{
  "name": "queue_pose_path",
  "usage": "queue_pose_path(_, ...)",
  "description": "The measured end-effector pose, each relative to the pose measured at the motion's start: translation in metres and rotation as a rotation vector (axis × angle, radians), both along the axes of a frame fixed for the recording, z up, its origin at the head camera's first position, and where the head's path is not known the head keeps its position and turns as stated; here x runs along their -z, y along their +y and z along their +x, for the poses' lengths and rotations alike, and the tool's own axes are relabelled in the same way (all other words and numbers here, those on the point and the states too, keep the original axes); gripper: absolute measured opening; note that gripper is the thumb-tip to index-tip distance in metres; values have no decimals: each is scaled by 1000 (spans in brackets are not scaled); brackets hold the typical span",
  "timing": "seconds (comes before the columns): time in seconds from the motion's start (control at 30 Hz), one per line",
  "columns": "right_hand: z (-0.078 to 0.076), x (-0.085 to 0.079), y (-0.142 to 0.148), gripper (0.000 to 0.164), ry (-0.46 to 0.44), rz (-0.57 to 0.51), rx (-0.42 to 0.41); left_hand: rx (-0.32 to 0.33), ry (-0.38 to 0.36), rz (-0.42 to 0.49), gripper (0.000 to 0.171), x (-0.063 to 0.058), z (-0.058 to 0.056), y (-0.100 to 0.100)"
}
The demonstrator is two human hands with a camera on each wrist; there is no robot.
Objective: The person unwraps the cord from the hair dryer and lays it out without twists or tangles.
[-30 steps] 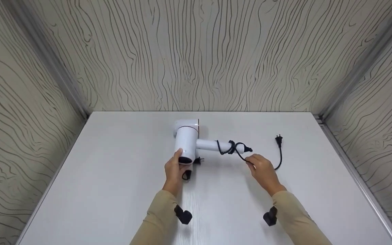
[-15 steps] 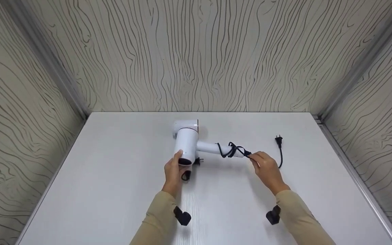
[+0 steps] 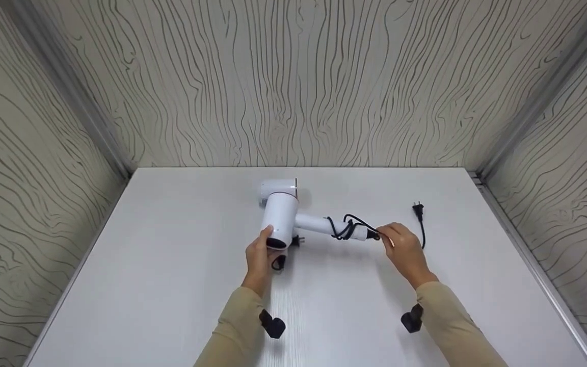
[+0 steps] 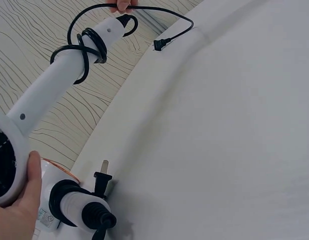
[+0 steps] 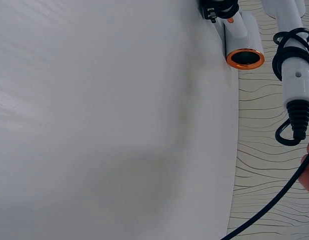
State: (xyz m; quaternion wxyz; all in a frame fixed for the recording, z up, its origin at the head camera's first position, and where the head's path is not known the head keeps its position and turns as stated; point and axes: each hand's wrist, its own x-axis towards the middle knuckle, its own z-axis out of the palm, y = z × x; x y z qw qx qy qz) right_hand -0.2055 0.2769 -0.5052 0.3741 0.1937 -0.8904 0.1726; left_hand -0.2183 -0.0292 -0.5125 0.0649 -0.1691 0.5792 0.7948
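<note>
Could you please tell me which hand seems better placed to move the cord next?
Probably the right hand: it already pinches the cord just beyond the end of the handle, while the left hand is occupied gripping the dryer.

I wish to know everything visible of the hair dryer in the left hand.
The hair dryer looks like glossy white plastic: a cylindrical body with a dark round end, and a straight handle ending in a black ribbed sleeve. Its black cord winds round the handle; its plug appears to rest on the table. The left hand's grip is on the body, seemingly raised, handle toward the person's right; the right hand's grip pinches the cord near the sleeve.
</note>
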Motion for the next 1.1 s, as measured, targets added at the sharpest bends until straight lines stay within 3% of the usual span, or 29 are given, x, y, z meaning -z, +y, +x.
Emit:
queue_pose_path(0.43,-5,-1,8,21,-11,-25,0,36,-27,-15,69,1,0,-1)
queue_pose_path(0.7,-8,2,12,15,-12,-10,3,26,9,-2,65,-1,0,-2)
queue_pose_path(1.1,-12,5,14,16,-41,-8,48,20,-3,1,65,1,-1,-2)
